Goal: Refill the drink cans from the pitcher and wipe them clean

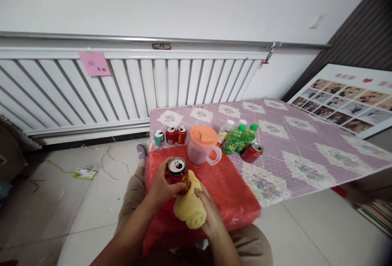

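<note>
My left hand [162, 183] is wrapped round a red drink can [178, 173] with a black top rim, its tab hole open and facing up. In my right hand [208, 209] is a rolled yellow cloth [191, 206], pressed against the can's lower right side. Both hands are over the red plastic sheet [226, 192] in front of me. Just beyond the can stands a clear pitcher [197, 151] with an orange lid [203, 136] and a handle on its right. The can's left side is hidden by my fingers.
Left of the pitcher stand two red cans [176, 135] and a teal can [159, 138]. To its right are several green bottles [234, 141] and a tilted red can [252, 153] on the purple quilted cloth [269, 151]. A radiator [180, 82] runs behind; a power strip [85, 173] lies on the floor.
</note>
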Demonstrator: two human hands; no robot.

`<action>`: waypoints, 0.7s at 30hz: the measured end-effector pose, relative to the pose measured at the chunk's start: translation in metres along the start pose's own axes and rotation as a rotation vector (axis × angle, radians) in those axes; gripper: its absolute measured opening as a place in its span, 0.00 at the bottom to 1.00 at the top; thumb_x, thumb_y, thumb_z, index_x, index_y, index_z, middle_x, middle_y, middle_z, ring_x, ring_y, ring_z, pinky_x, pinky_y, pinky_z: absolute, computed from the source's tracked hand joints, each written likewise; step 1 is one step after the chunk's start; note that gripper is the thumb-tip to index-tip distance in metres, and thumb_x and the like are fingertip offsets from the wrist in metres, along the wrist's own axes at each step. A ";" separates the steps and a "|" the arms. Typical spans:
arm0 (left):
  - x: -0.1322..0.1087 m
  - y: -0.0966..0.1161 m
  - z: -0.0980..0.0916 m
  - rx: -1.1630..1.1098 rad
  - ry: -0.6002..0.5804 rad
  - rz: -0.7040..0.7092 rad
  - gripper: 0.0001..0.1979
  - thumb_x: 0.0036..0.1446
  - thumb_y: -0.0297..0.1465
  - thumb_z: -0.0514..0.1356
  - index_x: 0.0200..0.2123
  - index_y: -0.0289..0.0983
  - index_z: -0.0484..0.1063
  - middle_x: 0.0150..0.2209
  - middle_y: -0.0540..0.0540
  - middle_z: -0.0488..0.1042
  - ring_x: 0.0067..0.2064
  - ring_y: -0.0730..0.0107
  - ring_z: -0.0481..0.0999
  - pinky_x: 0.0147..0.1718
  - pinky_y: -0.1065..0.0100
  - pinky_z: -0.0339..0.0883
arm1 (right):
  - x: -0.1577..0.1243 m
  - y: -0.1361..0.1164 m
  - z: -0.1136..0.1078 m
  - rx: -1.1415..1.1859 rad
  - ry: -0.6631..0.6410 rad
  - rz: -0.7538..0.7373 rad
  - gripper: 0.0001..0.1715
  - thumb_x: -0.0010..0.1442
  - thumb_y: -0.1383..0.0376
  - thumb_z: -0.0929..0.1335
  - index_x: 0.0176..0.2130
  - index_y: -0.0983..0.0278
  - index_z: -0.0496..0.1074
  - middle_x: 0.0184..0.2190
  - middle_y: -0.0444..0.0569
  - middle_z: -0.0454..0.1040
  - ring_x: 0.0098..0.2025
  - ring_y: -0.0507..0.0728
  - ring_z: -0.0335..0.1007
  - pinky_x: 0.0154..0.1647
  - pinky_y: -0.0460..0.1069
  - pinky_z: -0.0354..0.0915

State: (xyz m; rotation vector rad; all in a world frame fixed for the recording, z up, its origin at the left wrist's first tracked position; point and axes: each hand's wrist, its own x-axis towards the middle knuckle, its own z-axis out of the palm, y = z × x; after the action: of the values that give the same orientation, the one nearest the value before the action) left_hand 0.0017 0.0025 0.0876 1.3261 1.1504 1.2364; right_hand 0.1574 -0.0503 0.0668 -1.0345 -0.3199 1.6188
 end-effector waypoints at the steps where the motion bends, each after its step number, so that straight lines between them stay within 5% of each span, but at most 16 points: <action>1: 0.000 -0.001 0.000 -0.002 -0.023 0.003 0.39 0.40 0.31 0.72 0.57 0.38 0.63 0.56 0.39 0.71 0.59 0.50 0.71 0.62 0.48 0.63 | -0.001 -0.001 0.000 0.013 -0.004 0.005 0.42 0.44 0.60 0.77 0.58 0.61 0.69 0.49 0.54 0.80 0.49 0.67 0.78 0.50 0.59 0.71; 11: 0.003 0.000 -0.017 -0.188 -0.383 -0.030 0.38 0.50 0.39 0.68 0.63 0.40 0.61 0.64 0.38 0.67 0.66 0.46 0.64 0.62 0.47 0.62 | 0.009 -0.003 -0.012 -0.019 -0.002 -0.001 0.39 0.45 0.58 0.77 0.56 0.62 0.70 0.44 0.53 0.82 0.42 0.64 0.80 0.44 0.57 0.72; 21: 0.002 -0.002 -0.010 0.004 -0.337 -0.025 0.36 0.41 0.24 0.64 0.57 0.39 0.65 0.57 0.39 0.72 0.60 0.48 0.71 0.60 0.48 0.65 | 0.009 -0.002 -0.011 -0.357 0.104 -0.181 0.38 0.50 0.57 0.73 0.60 0.56 0.68 0.55 0.52 0.76 0.46 0.65 0.77 0.44 0.58 0.73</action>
State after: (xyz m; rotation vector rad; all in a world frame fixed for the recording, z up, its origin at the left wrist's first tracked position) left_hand -0.0086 0.0047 0.0863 1.4532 0.9258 0.9478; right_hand 0.1675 -0.0448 0.0580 -1.3137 -0.6302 1.3671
